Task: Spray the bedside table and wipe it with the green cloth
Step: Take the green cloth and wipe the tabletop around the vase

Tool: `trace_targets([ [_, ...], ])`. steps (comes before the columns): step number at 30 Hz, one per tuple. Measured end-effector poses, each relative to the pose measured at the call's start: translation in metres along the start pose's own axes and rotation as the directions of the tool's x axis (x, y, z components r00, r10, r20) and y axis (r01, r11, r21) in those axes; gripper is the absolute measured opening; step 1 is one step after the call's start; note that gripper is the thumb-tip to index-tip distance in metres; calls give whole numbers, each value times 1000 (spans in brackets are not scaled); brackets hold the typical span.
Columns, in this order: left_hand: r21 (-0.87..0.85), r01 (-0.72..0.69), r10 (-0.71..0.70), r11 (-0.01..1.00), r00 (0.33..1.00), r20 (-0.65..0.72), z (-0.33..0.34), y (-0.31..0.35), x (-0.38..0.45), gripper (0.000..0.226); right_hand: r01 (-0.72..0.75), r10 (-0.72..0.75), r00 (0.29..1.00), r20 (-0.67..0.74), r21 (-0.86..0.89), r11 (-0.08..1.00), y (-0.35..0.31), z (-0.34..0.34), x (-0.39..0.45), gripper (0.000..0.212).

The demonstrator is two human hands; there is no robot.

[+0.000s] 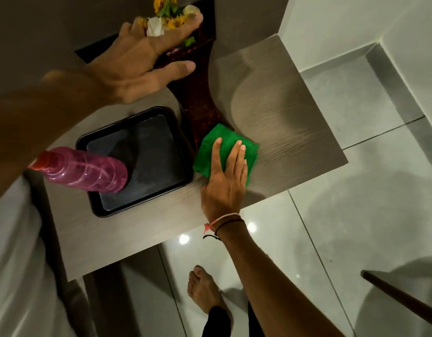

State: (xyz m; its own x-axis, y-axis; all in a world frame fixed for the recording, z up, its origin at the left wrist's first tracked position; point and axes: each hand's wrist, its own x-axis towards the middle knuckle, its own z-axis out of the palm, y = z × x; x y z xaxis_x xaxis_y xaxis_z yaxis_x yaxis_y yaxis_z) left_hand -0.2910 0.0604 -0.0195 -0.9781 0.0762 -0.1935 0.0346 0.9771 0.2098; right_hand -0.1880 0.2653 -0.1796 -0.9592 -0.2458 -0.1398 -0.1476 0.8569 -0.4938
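The right hand [226, 181] lies flat, fingers spread, pressing the folded green cloth [224, 149] onto the grey wood-grain bedside table [283, 122], just right of a black square tray [137, 161]. A pink spray bottle [83, 170] stands on the tray. The left hand [139, 62] grips the tall dark red vase [200, 103] of flowers [169, 13] at the far side.

One green cloth [226, 152], one pink bottle [88, 170], one black tray [137, 164] (holding the bottle), one vase [200, 103].
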Motion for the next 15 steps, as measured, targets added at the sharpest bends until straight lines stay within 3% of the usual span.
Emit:
trace_targets([
  [7, 97, 28, -31, 995, 999, 25, 3, -13, 7, 78, 226, -215, 951, 222, -27, 974, 7, -4, -10, 66],
  [9, 14, 68, -68, 998, 998, 10, -4, -17, 10, 75, 202, -203, 963, 177, 21, 979, 10, -13, -13, 65],
  [11, 29, 36, -36, 999, 999, 13, -13, -15, 12, 72, 106, -108, 994, 24, 86, 991, 23, -23, -18, 59],
  [12, 68, 78, -74, 995, 996, -59, -8, -7, 7, 70, 50, -43, 996, -73, 102, 994, 33, -27, -21, 56],
  [13, -8, 231, -230, 973, 969, -95, 11, 2, -11, 70, -12, 27, 988, -149, 95, 995, 45, -31, -22, 55],
  [14, -97, 357, -359, 929, 933, -2, 62, 26, -49, 78, -67, 79, 978, -191, 70, 995, 56, -34, -23, 56],
  [15, -73, 576, -573, 814, 817, 62, 141, 65, -92, 76, -107, 110, 972, -208, 24, 994, 65, -37, -23, 57],
])
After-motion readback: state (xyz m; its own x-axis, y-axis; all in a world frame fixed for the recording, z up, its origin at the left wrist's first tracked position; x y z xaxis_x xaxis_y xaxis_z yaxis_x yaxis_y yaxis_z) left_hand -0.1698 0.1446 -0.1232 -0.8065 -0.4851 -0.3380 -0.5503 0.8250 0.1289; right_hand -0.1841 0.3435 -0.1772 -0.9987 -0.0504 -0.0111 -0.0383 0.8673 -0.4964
